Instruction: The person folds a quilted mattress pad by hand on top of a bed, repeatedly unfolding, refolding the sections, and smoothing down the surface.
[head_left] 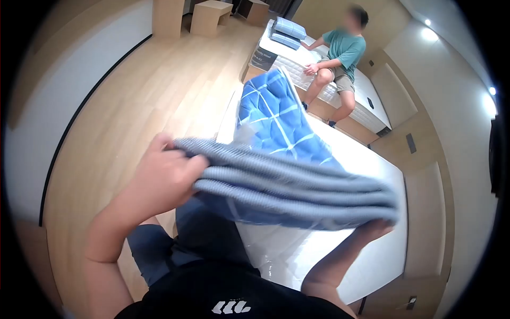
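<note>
A thick folded grey-blue blanket (292,183), blurred by motion, is held up in front of me in several layers. My left hand (172,173) is closed around its left end, thumb and fingers gripping the folds. At the right end, my right hand (376,231) supports the blanket from below, with most of its fingers hidden under the fabric. Beyond it, a blue quilted cover with white crossing lines (273,114) lies spread on a white mattress (366,159). Blue fabric also shows beneath the folded layers.
Across from me a person in a green shirt (345,50) sits on a second mattress (292,69). Folded blue-grey bedding (288,29) and a dark remote-like object (370,103) rest there. Wooden floor (159,101) stretches to the left, beside a wall. A wooden desk (211,16) stands farther back.
</note>
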### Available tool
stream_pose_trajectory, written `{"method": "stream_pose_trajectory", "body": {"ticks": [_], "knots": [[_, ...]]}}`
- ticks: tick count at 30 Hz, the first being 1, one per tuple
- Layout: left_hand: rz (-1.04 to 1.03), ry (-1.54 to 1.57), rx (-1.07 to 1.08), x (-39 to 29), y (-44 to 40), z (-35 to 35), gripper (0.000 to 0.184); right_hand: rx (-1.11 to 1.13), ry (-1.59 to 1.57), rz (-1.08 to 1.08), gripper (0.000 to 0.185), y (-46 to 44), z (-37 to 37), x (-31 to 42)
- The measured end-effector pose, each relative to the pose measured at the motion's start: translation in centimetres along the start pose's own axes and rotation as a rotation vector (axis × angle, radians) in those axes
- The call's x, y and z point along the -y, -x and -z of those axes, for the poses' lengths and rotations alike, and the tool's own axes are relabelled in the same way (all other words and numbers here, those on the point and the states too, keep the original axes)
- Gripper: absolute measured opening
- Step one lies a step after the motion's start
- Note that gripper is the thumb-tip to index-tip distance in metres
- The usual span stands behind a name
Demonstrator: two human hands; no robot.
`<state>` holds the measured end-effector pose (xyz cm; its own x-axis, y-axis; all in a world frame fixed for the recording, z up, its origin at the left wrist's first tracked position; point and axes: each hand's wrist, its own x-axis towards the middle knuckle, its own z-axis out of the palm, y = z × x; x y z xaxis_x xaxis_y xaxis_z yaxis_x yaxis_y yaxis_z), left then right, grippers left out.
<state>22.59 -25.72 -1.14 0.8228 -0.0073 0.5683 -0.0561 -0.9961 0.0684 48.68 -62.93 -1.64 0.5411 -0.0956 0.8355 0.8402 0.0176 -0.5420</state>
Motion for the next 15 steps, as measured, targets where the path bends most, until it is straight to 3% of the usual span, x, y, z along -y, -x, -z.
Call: {"method": "stream_pose_trajectory", "body": {"ticks": [1, 2, 3, 4, 6, 9, 11, 12, 14, 15], "knots": [[0.106, 0.049, 0.077, 0.1, 1.5, -0.7, 0.018, 0.09, 0.041, -0.056, 0.044, 2.3, -1.4, 1.2], [0.182, -0.002, 0.177, 0.2, 2.0, -1.8, 0.021, 0.126, 0.108, 0.006, 0.046, 4.4, -0.4, -1.6], [0.26, -0.043, 0.278, 0.7, 3.7, -0.9, 0.023, 0.211, 0.167, 0.041, 0.042, 6.0, -1.0, 0.1], [0.292, -0.093, 0.239, 1.3, 5.9, -0.6, 0.026, 0.221, 0.297, -0.086, 0.033, 7.5, -1.5, 2.1], [0.363, -0.199, 0.16, 2.5, 8.9, -0.2, 0.031, 0.255, 0.163, -0.104, 0.019, 6.7, -3.8, 3.9], [0.231, -0.33, -0.141, 3.4, 15.0, 0.9, 0.011, 0.55, -0.003, 0.089, 0.019, 6.6, -5.2, 5.5], [0.127, -0.397, -0.358, 4.1, 15.6, 2.4, 0.016, 0.87, -0.18, 0.294, 0.02, 5.0, -7.0, 6.4], [0.332, -0.165, -0.464, 3.9, 15.3, 3.3, 0.028, 1.022, -0.315, 0.392, 0.021, 5.4, -8.4, 7.0], [0.605, 0.044, -0.7, 4.9, 15.6, 5.1, 0.026, 1.174, -0.582, 0.485, 0.019, 7.1, -11.8, 9.5], [0.697, 0.09, -0.791, 6.1, 16.3, 6.0, 0.026, 1.13, -0.629, 0.486, 0.021, 7.4, -13.8, 11.4]]}}
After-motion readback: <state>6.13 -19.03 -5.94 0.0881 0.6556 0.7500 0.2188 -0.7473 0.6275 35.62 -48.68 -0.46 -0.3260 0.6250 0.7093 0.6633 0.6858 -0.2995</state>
